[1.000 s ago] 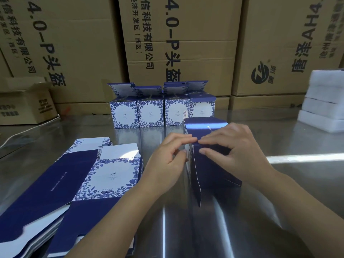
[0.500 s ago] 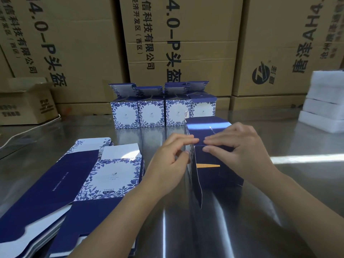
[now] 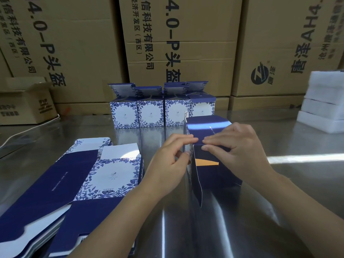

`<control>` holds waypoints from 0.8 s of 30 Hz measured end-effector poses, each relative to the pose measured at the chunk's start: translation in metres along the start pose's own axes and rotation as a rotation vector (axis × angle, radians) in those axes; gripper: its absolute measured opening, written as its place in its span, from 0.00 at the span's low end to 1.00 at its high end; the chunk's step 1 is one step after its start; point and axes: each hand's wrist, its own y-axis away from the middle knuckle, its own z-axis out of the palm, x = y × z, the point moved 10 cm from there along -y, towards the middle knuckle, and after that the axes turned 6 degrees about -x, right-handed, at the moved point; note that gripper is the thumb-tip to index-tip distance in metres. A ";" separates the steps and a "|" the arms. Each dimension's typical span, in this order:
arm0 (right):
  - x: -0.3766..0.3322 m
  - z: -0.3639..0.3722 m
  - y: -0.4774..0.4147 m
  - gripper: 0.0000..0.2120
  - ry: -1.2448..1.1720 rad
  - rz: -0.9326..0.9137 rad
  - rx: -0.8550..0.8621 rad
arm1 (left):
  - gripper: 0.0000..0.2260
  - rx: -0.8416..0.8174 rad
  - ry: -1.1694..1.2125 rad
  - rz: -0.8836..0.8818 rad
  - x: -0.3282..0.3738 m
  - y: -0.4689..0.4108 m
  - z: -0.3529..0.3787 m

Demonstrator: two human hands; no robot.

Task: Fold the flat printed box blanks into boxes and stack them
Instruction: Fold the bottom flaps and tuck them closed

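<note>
A dark blue box stands on the steel table in the centre, partly folded, with a loose flap hanging at its near left corner. My left hand pinches the box's near top edge from the left. My right hand pinches the same edge from the right, fingers curled over the front face. A pile of flat blue-and-white printed blanks lies at the left. Several folded boxes with open top flaps stand in a row behind.
Large brown cartons wall off the back of the steel table. A small open carton sits at the far left. White foam blocks are piled at the right edge.
The box's front has opened a little, showing an orange gap under the top edge. Both hands stay pinched at the same top edge.
</note>
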 end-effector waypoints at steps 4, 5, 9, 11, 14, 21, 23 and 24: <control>-0.001 0.001 0.000 0.04 0.000 -0.029 0.020 | 0.16 0.006 -0.003 -0.013 0.000 0.000 0.000; -0.003 0.001 0.001 0.04 0.009 -0.043 0.033 | 0.16 0.008 -0.002 -0.017 -0.001 0.000 0.000; -0.010 -0.001 0.005 0.04 0.090 -0.084 0.118 | 0.16 0.015 -0.002 -0.023 -0.002 0.000 -0.001; -0.013 0.000 0.006 0.07 0.131 -0.105 0.129 | 0.16 0.016 -0.003 -0.021 -0.002 0.000 -0.001; -0.014 0.002 0.006 0.09 0.142 -0.112 0.109 | 0.16 0.017 -0.007 -0.019 -0.003 0.000 -0.002; -0.010 0.002 0.001 0.06 0.075 -0.153 0.009 | 0.16 0.026 -0.085 -0.013 -0.003 0.000 -0.004; -0.006 0.001 0.001 0.07 0.058 -0.148 -0.007 | 0.17 0.019 -0.134 -0.017 -0.005 -0.001 -0.004; -0.005 0.002 0.002 0.07 0.057 -0.144 -0.009 | 0.17 0.013 -0.157 -0.018 -0.005 -0.001 -0.003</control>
